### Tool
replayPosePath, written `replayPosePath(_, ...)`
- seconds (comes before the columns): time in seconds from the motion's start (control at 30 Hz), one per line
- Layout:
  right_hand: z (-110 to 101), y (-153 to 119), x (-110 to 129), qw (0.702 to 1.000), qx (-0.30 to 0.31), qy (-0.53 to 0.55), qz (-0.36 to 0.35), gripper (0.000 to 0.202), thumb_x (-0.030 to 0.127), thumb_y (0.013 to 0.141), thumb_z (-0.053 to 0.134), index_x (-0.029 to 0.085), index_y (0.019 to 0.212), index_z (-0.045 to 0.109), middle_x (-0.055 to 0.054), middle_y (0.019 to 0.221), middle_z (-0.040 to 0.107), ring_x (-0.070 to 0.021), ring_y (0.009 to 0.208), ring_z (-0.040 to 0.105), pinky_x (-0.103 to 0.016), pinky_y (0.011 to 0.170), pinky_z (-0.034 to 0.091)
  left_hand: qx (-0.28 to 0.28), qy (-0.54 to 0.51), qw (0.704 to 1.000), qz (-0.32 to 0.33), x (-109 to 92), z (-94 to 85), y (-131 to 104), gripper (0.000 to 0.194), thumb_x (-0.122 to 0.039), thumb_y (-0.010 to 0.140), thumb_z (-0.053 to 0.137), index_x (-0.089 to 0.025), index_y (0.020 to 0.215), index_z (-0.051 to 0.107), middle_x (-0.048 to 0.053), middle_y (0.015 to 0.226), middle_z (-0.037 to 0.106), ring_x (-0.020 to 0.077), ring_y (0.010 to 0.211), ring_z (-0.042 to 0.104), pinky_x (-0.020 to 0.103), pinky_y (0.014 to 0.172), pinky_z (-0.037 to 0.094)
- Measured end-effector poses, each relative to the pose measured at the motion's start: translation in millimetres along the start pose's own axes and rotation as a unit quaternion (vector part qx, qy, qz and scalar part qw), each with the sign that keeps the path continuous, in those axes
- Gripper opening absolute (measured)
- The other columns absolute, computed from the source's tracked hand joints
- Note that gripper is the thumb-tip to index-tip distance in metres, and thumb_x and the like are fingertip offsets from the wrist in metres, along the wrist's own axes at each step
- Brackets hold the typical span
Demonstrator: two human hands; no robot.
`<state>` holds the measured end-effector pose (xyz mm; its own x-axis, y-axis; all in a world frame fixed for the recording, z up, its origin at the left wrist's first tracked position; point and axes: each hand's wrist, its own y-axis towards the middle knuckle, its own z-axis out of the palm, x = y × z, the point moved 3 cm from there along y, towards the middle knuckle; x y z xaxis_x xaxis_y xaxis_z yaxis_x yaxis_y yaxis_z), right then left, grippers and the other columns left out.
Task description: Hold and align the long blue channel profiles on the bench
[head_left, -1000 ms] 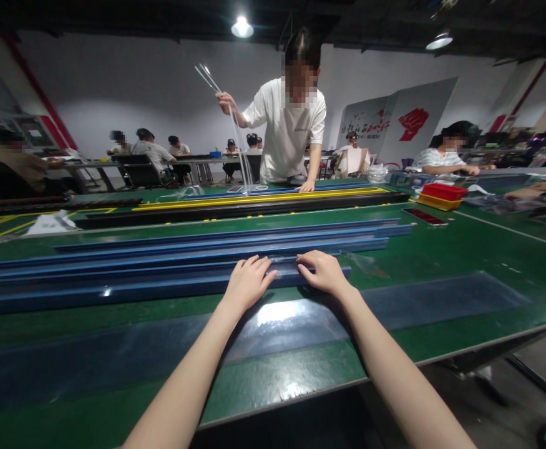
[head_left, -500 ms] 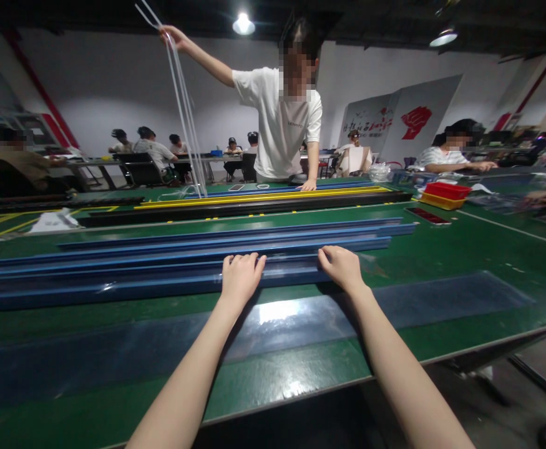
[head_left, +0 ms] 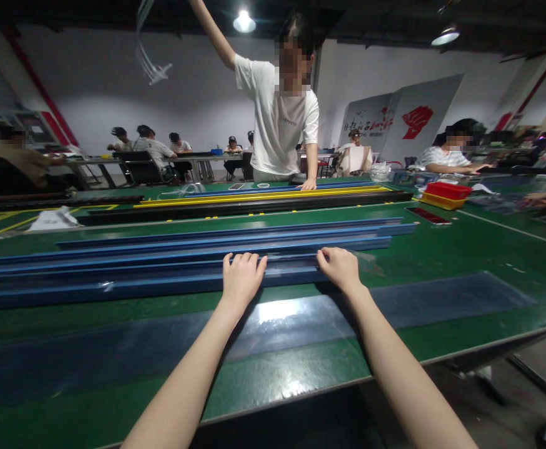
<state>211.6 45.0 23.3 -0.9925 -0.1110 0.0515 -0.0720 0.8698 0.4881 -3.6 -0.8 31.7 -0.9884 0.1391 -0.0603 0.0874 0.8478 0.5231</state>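
Several long blue channel strips lie side by side on the green table. My left hand (head_left: 243, 277) rests on the nearest blue strip (head_left: 160, 284), its fingers curled over the far edge and the thumb to the right. Further right, near the end of that strip, my right hand (head_left: 341, 268) grips it with the fingers folded over. Between the hands, a clear film shows in the channel. Closer to me, a long transparent sheet (head_left: 422, 302) lies flat on the table and reflects the light.
Beyond the blue strips lie yellow (head_left: 263, 197) and black (head_left: 244, 208) strips. A red bin (head_left: 447, 191) and a phone (head_left: 428, 216) are at the right. Across the table (head_left: 310, 374) stands a person (head_left: 282, 125) with one arm raised.
The person opposite has raised the arm higher, and the clear strands have swung up to the upper left, off the table. My hands have barely moved.
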Motion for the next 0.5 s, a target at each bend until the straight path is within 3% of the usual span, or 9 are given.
replayPosePath(0.17, -0.9, -2.8, 14.2, 0.995, 0.015, 0.05, -0.079, 0.032, 0.034, 0.084, 0.038, 0.022, 0.083, 0.067, -0.004, 0.086, 0.069, -0.0163, 0.081, 0.061, -0.023, 0.064, 0.038, 0.019, -0.032, 0.998, 0.052, -10.9, 0.7, -1.9, 0.039, -0.037, 0.091, 0.027, -0.019, 0.095, 0.062, 0.006, 0.105, 0.064, 0.0209, 0.097, 0.056, 0.039, 0.092, 0.029)
replayPosePath(0.33, 0.3, -9.9, 32.4, 0.972, 0.031, 0.135, -0.192, 0.031, 0.035, 0.081, 0.044, 0.021, 0.1, 0.064, -0.003, 0.106, 0.065, -0.0154, 0.096, 0.058, -0.023, 0.081, 0.04, 0.069, -0.026, 0.991, 0.112, -20.5, 8.2, -6.5, 0.038, -0.04, 0.091, 0.029, -0.019, 0.107, 0.058, 0.006, 0.119, 0.057, 0.0206, 0.11, 0.05, 0.035, 0.088, 0.035)
replayPosePath(0.5, 4.1, -11.6, 39.2, 0.962, 0.04, 0.156, -0.222, 0.034, 0.037, 0.083, 0.042, 0.02, 0.104, 0.063, -0.004, 0.114, 0.061, -0.0158, 0.105, 0.055, -0.024, 0.088, 0.038, 0.09, -0.019, 0.987, 0.13, -21.6, 13.2, -9.3, 0.04, -0.042, 0.09, 0.031, -0.021, 0.117, 0.052, 0.004, 0.128, 0.051, 0.0211, 0.12, 0.042, 0.037, 0.093, 0.033)
